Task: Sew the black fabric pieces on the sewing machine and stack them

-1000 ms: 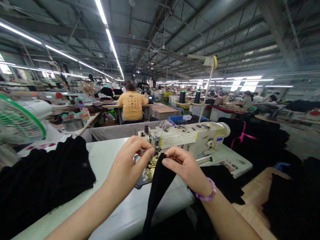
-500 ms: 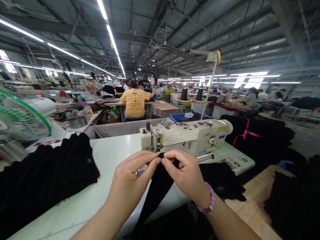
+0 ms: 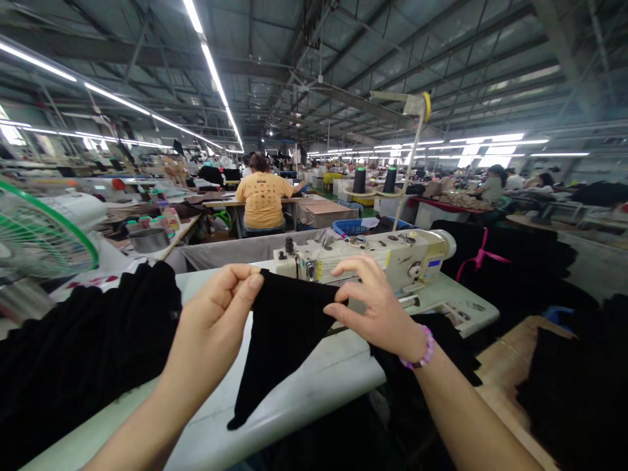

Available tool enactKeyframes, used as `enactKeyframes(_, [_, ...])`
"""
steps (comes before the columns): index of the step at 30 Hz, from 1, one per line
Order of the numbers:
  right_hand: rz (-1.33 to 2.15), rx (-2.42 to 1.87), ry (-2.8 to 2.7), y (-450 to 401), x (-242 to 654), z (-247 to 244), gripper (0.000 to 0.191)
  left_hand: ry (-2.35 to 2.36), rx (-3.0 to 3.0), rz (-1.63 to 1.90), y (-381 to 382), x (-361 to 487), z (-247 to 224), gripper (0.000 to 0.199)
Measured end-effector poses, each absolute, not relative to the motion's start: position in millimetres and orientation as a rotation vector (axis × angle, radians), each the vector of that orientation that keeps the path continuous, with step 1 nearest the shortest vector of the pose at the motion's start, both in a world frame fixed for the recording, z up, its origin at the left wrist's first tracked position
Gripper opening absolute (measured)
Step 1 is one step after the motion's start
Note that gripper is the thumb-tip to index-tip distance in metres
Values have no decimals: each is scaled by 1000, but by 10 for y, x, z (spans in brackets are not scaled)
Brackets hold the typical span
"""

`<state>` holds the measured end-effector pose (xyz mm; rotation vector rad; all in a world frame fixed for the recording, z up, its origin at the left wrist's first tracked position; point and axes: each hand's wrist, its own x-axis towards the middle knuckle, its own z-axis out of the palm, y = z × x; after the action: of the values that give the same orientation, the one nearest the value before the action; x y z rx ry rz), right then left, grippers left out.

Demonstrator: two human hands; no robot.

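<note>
A black knit fabric piece [image 3: 277, 333] hangs spread between my hands in a tapering triangle, its point reaching down over the pale table top [image 3: 314, 386]. My left hand [image 3: 210, 320] pinches its upper left corner between thumb and fingers. My right hand [image 3: 377, 304] grips the right corner and wears a beaded purple bracelet [image 3: 424, 347]. Both hands are in front of the industrial sewing machine [image 3: 363, 261], and the fabric hides the area under its needle.
A heap of black fabric [image 3: 83, 340] lies on the table's left side, and another [image 3: 505, 261] with a pink ribbon [image 3: 483, 252] lies to the right. A fan [image 3: 44, 229] stands at left. A co-worker in a yellow shirt [image 3: 262, 199] sits beyond the machine.
My hands have moved apart and up, away from the needle area. The fabric, earlier pinched together between them, is now stretched open into a triangle.
</note>
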<state>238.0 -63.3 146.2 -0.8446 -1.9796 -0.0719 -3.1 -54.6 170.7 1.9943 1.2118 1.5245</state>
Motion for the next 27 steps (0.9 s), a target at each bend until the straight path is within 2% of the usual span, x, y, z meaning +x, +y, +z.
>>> enactKeyframes(5, [562, -822, -1853, -623, 2410, 1481, 17, 1427, 1986, 1626, -397, -53, 1645, 23])
enactKeyframes(7, [660, -841, -1819, -641, 2383, 1495, 16, 1493, 2037, 1672, -372, -26, 1618, 21])
enactKeyframes(11, [584, -935, -1769, -632, 2330, 1497, 15, 1586, 2135, 1801, -302, 6, 1571, 16])
enactKeyframes(16, [628, -1017, -1631, -573, 2300, 1409, 8, 1552, 2114, 1727, -176, -18, 1501, 16])
enactKeyframes(18, [547, -1016, -1598, -571, 2271, 1362, 9, 1515, 2021, 1694, -157, -30, 1477, 18])
enactKeyframes(21, [284, -997, -1559, -611, 2191, 1310, 19, 1529, 1937, 1713, -186, -20, 1460, 20])
enactKeyframes(23, [186, -934, -1513, -653, 2125, 1295, 27, 1624, 1965, 1845, -238, 15, 1463, 18])
enactKeyframes(25, [255, -853, -1454, -686, 2064, 1292, 36, 1709, 2009, 1996, -306, 68, 1471, 18])
enactKeyframes(27, [475, -789, -1429, -697, 2016, 1282, 48, 1728, 2032, 2086, -373, 125, 1477, 18])
